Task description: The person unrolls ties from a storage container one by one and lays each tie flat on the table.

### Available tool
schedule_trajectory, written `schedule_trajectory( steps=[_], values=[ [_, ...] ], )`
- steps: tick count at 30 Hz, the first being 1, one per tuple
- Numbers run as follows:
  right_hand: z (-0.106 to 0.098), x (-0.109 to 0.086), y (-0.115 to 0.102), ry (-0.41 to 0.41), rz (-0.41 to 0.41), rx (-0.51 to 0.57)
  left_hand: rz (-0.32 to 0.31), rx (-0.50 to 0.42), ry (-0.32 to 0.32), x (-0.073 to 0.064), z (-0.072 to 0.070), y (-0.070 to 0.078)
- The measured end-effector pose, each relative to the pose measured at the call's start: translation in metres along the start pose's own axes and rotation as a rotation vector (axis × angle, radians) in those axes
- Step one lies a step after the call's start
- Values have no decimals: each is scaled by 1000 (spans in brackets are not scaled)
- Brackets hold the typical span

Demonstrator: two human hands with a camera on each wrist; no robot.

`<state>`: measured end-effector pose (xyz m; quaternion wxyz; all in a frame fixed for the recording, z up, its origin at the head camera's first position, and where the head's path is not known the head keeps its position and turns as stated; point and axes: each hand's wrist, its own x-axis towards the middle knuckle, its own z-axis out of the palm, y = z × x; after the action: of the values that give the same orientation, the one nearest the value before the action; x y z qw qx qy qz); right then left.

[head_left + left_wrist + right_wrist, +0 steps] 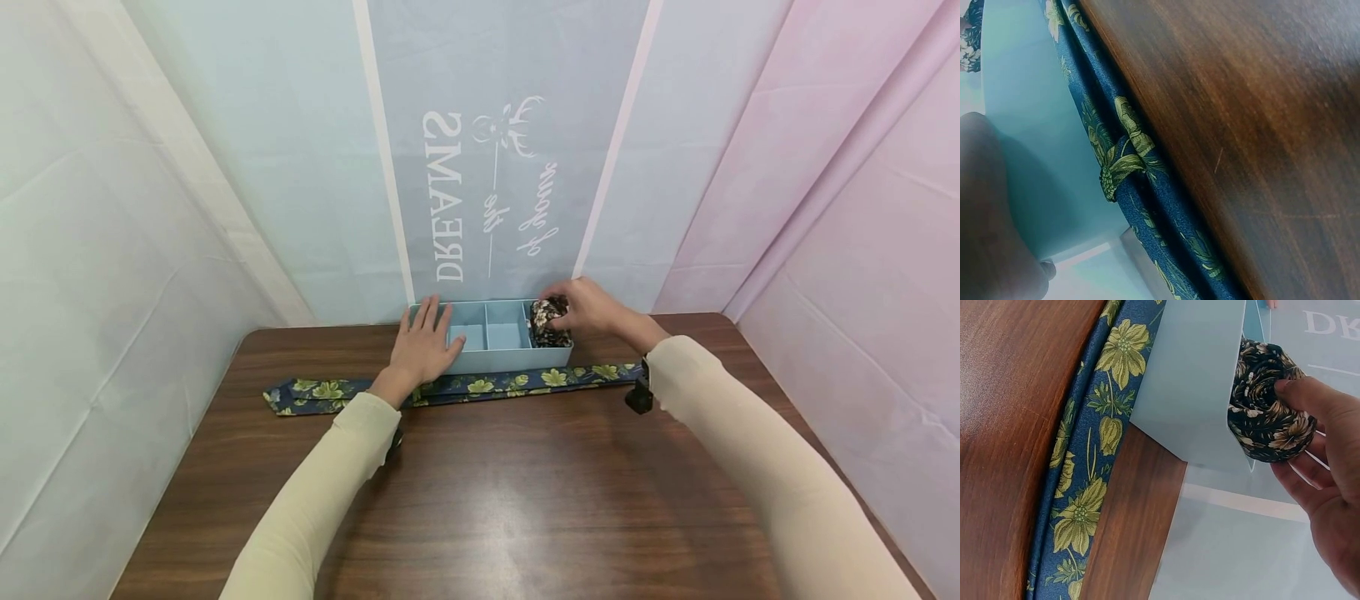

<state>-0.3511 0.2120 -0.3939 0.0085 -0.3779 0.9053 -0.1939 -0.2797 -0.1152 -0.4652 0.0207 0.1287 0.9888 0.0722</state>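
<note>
A light blue divided box (510, 360) stands at the back of the table, its open compartments facing up. My left hand (422, 350) rests over the box's left end with fingers spread. At the right end, my right hand (588, 307) grips a rolled black floral necktie (1266, 419), thumb on the coil and fingers round its far side. The roll sits in or at the top of the right compartment; how deep I cannot tell. In front of the box, a blue necktie with yellow-green flowers (555, 379) lies lengthwise, passing by my left wrist.
The brown wooden table (495, 483) stretches toward me from the tie. A pale cloth backdrop (502, 50) with printed lettering hangs right behind the box. Cloth walls stand at the left (112, 250) and right (862, 250).
</note>
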Motion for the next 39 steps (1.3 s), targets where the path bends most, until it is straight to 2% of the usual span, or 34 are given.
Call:
schedule_trajectory(
  steps=[7, 14, 24, 39],
  values=[
    [-4, -3, -2, 19, 10, 10, -1, 9, 4, 1, 2, -1],
    [-8, -3, -2, 27, 21, 12, -9, 18, -19, 4, 5, -2],
    [-16, -6, -7, 64, -24, 29, -8, 19, -17, 2, 3, -1],
    [-28, -14, -20, 83, -30, 44, 5, 6, 9, -2, 0, 1]
  ],
)
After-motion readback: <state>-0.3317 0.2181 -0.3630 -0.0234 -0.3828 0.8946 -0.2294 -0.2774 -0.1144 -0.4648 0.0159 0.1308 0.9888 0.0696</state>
